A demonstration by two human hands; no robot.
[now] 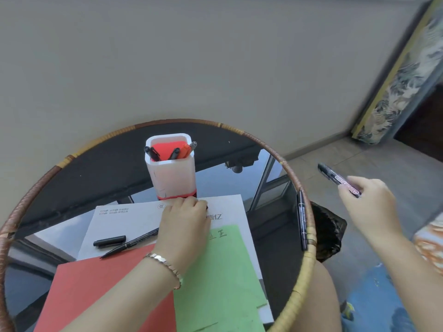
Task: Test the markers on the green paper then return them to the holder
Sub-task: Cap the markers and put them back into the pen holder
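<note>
Right hand (366,200) grips one black marker (339,179) at mid-barrel, held off the counter (36,188) at 3 o'clock, probably between testing and return. Left hand (184,226) lies knuckles-up on the white sheet (124,219) at the green paper (215,271)'s top edge, likely pinning the sheets. Its fingers are curled with a dark speck at the tips, so whether it holds anything cannot be told.

The holder (171,173) stands at 12 o'clock, touching the white sheet's far edge and within easy reach. The green paper lies at 5 o'clock with two test marks near its top.

Counts:
- five markers upright in the holder
- two lying out: an uncapped marker (129,243) at 8 o'clock with its loose cap (109,242) just beside, and a rim marker (301,219) at 3 o'clock
- one held marker, eight in all
- three sheets, counting the red paper (103,291)
</note>
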